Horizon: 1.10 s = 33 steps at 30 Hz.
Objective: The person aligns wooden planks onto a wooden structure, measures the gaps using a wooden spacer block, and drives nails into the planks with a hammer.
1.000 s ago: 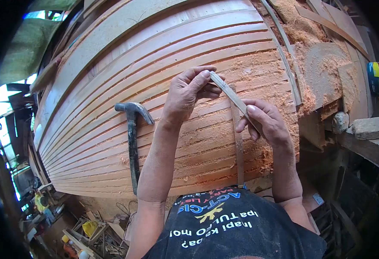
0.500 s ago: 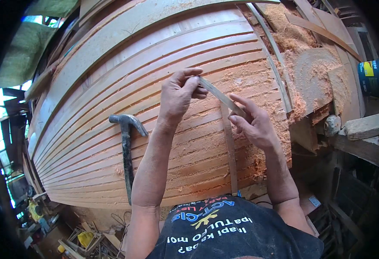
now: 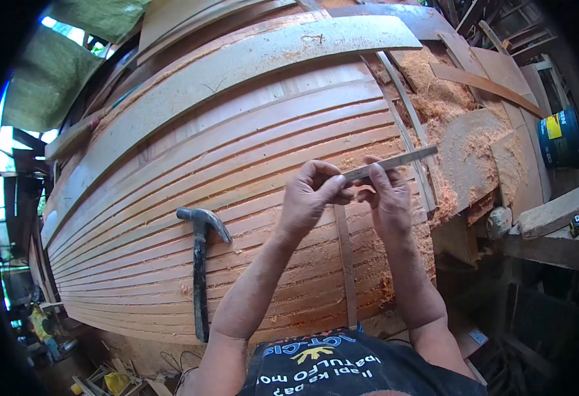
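My left hand point(image 3: 310, 201) pinches the near end of a thin, flat greyish strip point(image 3: 416, 156) between thumb and fingers. Further along it, my right hand point(image 3: 388, 201) is closed round the strip, and the far end sticks out to the upper right. Whether the strip is wood or metal I cannot tell. Both hands are above a large wooden panel point(image 3: 283, 165) cut with long parallel grooves. A claw hammer point(image 3: 200, 277) lies on the panel, left of my left forearm. Below my hands, a narrow wooden batten point(image 3: 346, 270) lies across the grooves.
Along the panel's far side lies a long pale board point(image 3: 237, 63). Sawdust point(image 3: 428, 86) is heaped at the right, near a curved wooden strip point(image 3: 487, 86). A dark bucket point(image 3: 562, 142), a wood block point(image 3: 553, 211) and a tape measure point(image 3: 576, 226) are at the far right.
The strip has swung from sloping down to the right to pointing up to the right. My left hand has moved right and down, and my right hand has shifted along the strip, closer to my left.
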Motion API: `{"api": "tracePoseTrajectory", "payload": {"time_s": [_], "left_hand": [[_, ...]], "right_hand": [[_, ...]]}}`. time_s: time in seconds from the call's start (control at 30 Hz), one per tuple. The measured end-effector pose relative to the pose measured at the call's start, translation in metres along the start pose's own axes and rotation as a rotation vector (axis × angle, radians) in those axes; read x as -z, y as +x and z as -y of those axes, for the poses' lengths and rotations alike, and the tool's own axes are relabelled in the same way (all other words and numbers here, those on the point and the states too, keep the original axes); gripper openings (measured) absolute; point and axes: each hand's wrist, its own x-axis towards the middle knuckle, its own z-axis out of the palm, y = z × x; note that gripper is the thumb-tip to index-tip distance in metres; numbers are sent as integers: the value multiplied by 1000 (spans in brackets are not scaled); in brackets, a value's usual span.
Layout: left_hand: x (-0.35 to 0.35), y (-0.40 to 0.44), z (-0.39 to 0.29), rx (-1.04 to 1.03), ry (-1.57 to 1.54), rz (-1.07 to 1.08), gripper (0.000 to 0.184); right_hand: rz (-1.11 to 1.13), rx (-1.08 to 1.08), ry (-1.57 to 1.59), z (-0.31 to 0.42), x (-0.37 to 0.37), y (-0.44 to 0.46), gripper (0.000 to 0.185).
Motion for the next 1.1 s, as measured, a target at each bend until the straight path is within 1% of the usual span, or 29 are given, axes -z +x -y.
{"api": "tracePoseTrajectory", "payload": {"time_s": [0.03,0.07,0.17,0.2,0.23,0.27,0.3,0.33,0.37,0.4,0.47,0.5,0.57,0.63,0.67,0.77,0.8,0.9,0.93,1.1], "left_hand": [[-6,3,1,4,-13,-6,17],[-5,9,7,-25,19,-13,16],[17,37,5,-379,574,-49,18],[36,57,1,-452,728,-77,24],[48,70,-24,-493,840,-76,30],[75,98,-29,-619,1011,-133,33],[90,113,-46,-701,1103,-210,38],[110,137,-60,-918,1294,-214,44],[122,151,-78,-733,1358,-199,50],[140,170,-86,-716,1434,-211,61],[162,193,-102,-656,1660,-223,69],[172,206,-106,-558,1750,-221,90],[180,215,-113,-454,1762,-207,89],[193,229,-115,-407,1775,-187,94],[203,238,-115,-384,1781,-182,96],[225,264,-118,-282,1640,-190,101],[226,268,-120,-261,1705,-161,108],[223,271,-121,-292,1695,-168,114],[222,274,-124,-234,1725,-135,117],[226,275,-123,-305,1820,-176,118]], "right_hand": [[-5,-2,-8,0,-9,3,25],[5,16,-171,-3,-2,17,32],[29,221,-634,21,10,65,35],[-1,282,-793,26,12,80,34],[-36,343,-950,30,13,95,33],[-76,406,-1104,32,13,110,32],[-99,538,-1152,27,14,124,29],[-126,667,-1200,18,20,139,26],[-154,791,-1250,11,26,148,24],[-222,755,-1238,5,26,151,22],[-252,698,-1195,5,19,149,22],[-267,664,-1178,5,17,147,22],[-296,626,-1202,6,18,148,21],[-316,598,-1218,6,15,148,20],[-327,610,-1238,5,15,150,20],[-315,671,-1270,3,13,151,21],[-319,675,-1286,3,12,151,21],[-338,673,-1317,4,11,153,21],[-347,660,-1321,5,11,155,20],[-346,617,-1244,3,15,159,20]]}}
